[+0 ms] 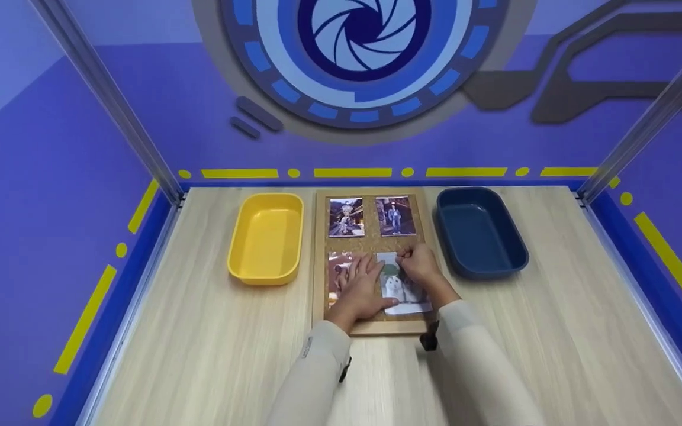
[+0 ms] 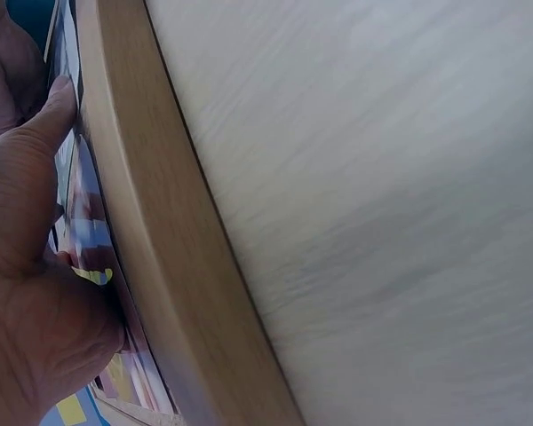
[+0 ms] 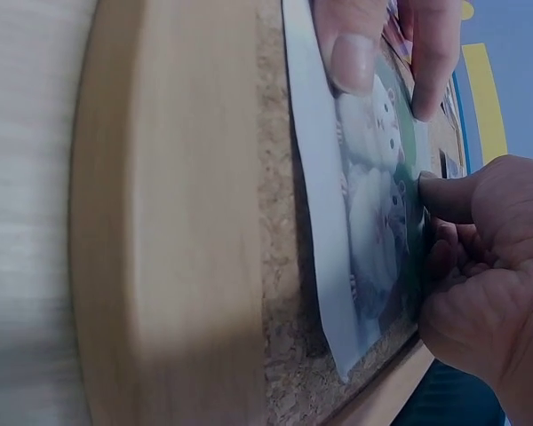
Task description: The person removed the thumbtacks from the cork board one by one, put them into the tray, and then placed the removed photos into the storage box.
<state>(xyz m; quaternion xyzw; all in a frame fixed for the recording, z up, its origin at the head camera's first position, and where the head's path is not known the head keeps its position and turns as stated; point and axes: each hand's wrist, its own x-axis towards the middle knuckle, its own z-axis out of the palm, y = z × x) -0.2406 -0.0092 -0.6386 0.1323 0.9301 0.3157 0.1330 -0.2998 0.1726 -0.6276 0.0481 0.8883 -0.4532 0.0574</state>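
My left hand (image 1: pixel 364 291) lies spread over the lower part of a cork board (image 1: pixel 370 245), palm over the lower-left photo (image 1: pixel 336 275). Its thumb rests near the bottom of a photo of white furry figures on green (image 1: pixel 397 290), and fingertips press that photo in the right wrist view. At this photo's upper right corner, my right hand (image 1: pixel 421 264) has curled fingers, with the thumb (image 3: pixel 444 195) on its edge; whether a small pin is also between them I cannot tell. The photo's lower edge (image 3: pixel 324 275) lifts off the cork.
Two more photos, one of a patterned figure (image 1: pixel 347 217) and one of a standing person (image 1: pixel 395 215), lie along the board's top. Left of the board stands a yellow tray (image 1: pixel 265 239), right of it a dark blue tray (image 1: pixel 482 234). Blue walls (image 1: pixel 341 148) enclose the wooden table (image 1: pixel 211 355).
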